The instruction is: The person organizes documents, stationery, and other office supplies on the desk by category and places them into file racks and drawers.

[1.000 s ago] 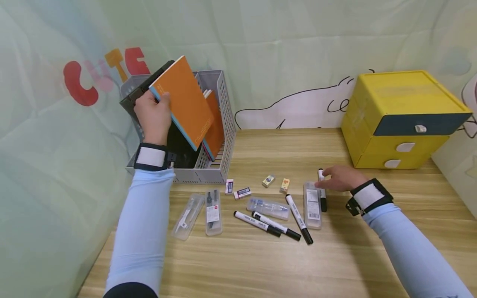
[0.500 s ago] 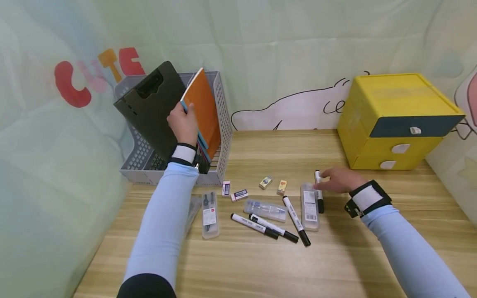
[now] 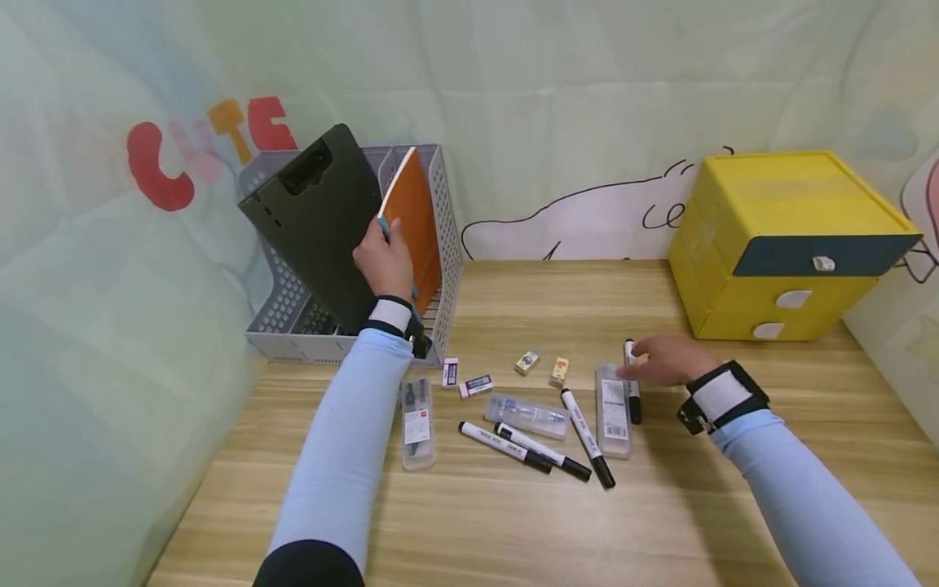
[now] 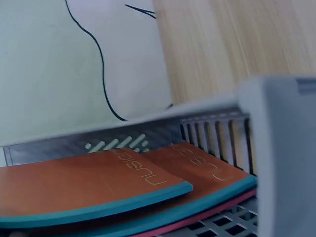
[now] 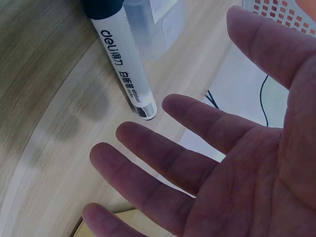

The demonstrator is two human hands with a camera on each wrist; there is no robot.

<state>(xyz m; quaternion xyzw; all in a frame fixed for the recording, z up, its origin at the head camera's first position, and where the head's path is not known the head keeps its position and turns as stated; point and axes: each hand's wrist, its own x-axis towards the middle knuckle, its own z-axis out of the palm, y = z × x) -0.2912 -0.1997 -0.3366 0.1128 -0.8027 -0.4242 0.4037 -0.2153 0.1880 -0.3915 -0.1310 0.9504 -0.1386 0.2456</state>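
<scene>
My left hand (image 3: 386, 259) grips an orange notebook (image 3: 416, 220) with a blue spine, inside the right compartment of a grey plastic basket (image 3: 451, 253). In the left wrist view this notebook (image 4: 84, 185) lies over another orange notebook (image 4: 197, 163), and a pink edge shows beneath. A black clipboard (image 3: 323, 220) leans in the basket just left of that hand. My right hand (image 3: 669, 360) hovers by a whiteboard marker (image 3: 634, 401) and a clear plastic case (image 3: 614, 416). The right wrist view shows its fingers spread and relaxed, apart from the marker (image 5: 123, 59).
Three more markers (image 3: 587, 436) lie mid-table beside a clear case with blue contents (image 3: 526, 414). A compass case (image 3: 418, 425) is near my left forearm. Several small erasers (image 3: 477, 386) lie behind. A yellow drawer box (image 3: 792, 244) stands at the back right.
My left hand has moved right and lowered the orange notebook into the basket's right compartment, beside the other one. The black clipboard is now more exposed. My right hand stays by the marker.
</scene>
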